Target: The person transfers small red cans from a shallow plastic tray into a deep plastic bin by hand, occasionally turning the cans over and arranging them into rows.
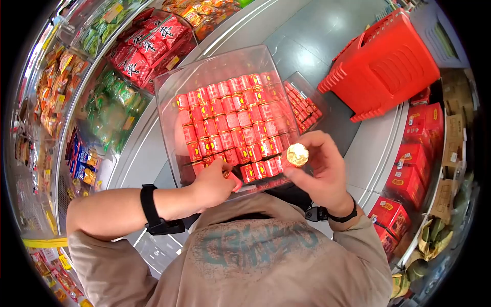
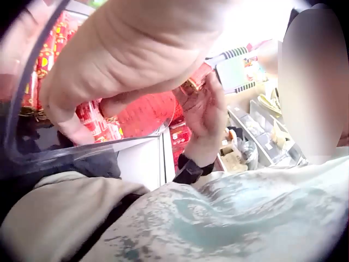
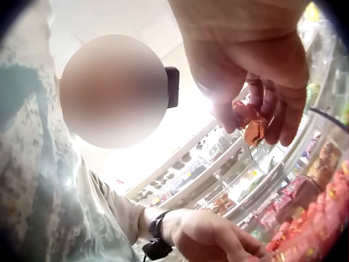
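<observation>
A clear plastic box (image 1: 164, 128) holds rows of small red rolls (image 1: 225, 121) in shiny wrappers with gold ends. My right hand (image 1: 327, 171) is raised at the box's near right corner, pinching one wrapped roll (image 3: 255, 132) between thumb and fingers; its gold end (image 1: 297, 154) faces up toward the head camera. At the near edge, my left hand (image 1: 212, 185) reaches over the rim with its fingers curled about another red roll (image 1: 235, 182). In the left wrist view, the left hand (image 2: 136, 49) hides much of the box's contents.
A smaller clear tray of red packs (image 1: 305, 107) stands beyond the box's right side. Farther right is a red plastic basket (image 1: 383, 64). Shelves with bagged snacks (image 1: 148, 46) curve along the left, and red cartons (image 1: 409, 174) line the right shelf.
</observation>
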The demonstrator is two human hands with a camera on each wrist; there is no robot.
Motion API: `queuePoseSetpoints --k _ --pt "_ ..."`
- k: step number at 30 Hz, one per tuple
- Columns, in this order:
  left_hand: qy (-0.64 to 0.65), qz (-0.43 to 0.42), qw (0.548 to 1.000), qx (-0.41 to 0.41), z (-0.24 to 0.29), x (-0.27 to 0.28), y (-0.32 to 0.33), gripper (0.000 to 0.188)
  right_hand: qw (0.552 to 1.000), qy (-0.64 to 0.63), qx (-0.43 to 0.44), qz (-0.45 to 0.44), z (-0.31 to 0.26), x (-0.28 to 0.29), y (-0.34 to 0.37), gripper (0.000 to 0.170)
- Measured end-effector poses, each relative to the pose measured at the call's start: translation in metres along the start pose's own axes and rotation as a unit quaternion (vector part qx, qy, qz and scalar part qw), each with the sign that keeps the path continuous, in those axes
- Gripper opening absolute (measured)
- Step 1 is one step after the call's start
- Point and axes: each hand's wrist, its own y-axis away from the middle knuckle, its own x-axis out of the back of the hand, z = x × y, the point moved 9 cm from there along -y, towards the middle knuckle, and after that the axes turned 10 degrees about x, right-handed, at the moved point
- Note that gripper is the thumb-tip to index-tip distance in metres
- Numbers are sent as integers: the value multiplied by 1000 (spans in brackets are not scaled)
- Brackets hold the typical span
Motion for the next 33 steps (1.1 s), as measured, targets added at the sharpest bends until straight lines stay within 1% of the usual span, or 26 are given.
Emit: queuePoseSetpoints --k 1,4,5,8,9,12,15,17,18,20,21,22,23,24,26,27,28,29,30,31,32,33 --pt "-2 1 1000 14 0 -2 0 36 1000 16 11 -6 0 -3 2 46" --pt "-28 76 996 35 8 10 3 43 999 34 2 -13 -1 -8 9 48" --pt "-37 108 993 28 4 13 -2 42 999 39 7 -5 -1 -5 11 49" --pt "-173 75 980 56 -1 4 -9 35 999 36 29 14 -2 2 15 49" --pt "-195 94 974 62 10 6 3 30 999 38 33 16 -2 4 16 49" --pt "-181 114 976 28 6 0 -10 31 998 41 34 22 -3 11 20 49" --pt "-78 76 994 27 -7 -9 -22 31 998 45 24 34 -2 18 22 48" --pt "-42 75 996 26 -10 -10 -23 31 997 48 26 49 -2 22 24 48" --pt "-23 75 997 27 -12 -10 -22 31 997 31 22 71 -3 23 24 46" --pt "-37 41 998 8 -17 -15 -20 31 994 -3 17 112 -9 22 22 41" --pt "-44 29 998 -14 -11 -16 -20 31 995 13 16 95 -4 19 24 37" --pt "-98 43 994 -6 -1 -12 -12 35 996 35 23 78 -1 19 26 33" --pt "-116 41 992 -15 7 -11 -6 38 991 124 37 30 -10 16 21 29" --pt "-134 40 990 -24 13 -9 -1 41 981 179 80 -14 -23 7 11 31" --pt "-155 28 983 -98 30 -8 17 49 970 216 82 -72 -22 -5 6 32" --pt "-84 -2 979 -183 54 -10 41 54 977 195 45 -79 -18 -8 6 33" --pt "-97 -5 963 -250 65 -10 52 64 981 172 3 -86 -13 -12 8 35" --pt "-90 -7 948 -307 76 -10 69 66 981 156 -32 -110 -13 -17 8 39" --pt "-83 -10 929 -361 92 -8 96 69 978 150 -35 -139 -7 -21 10 43" --pt "-80 -25 904 -418 99 -11 110 72 984 101 -47 -138 -3 -26 12 45" --pt "-117 1 891 -439 99 -13 117 74 987 50 -60 -137 1 -31 12 47" --pt "-96 5 890 -445 99 -11 117 71 986 27 -55 -154 5 -35 13 49"
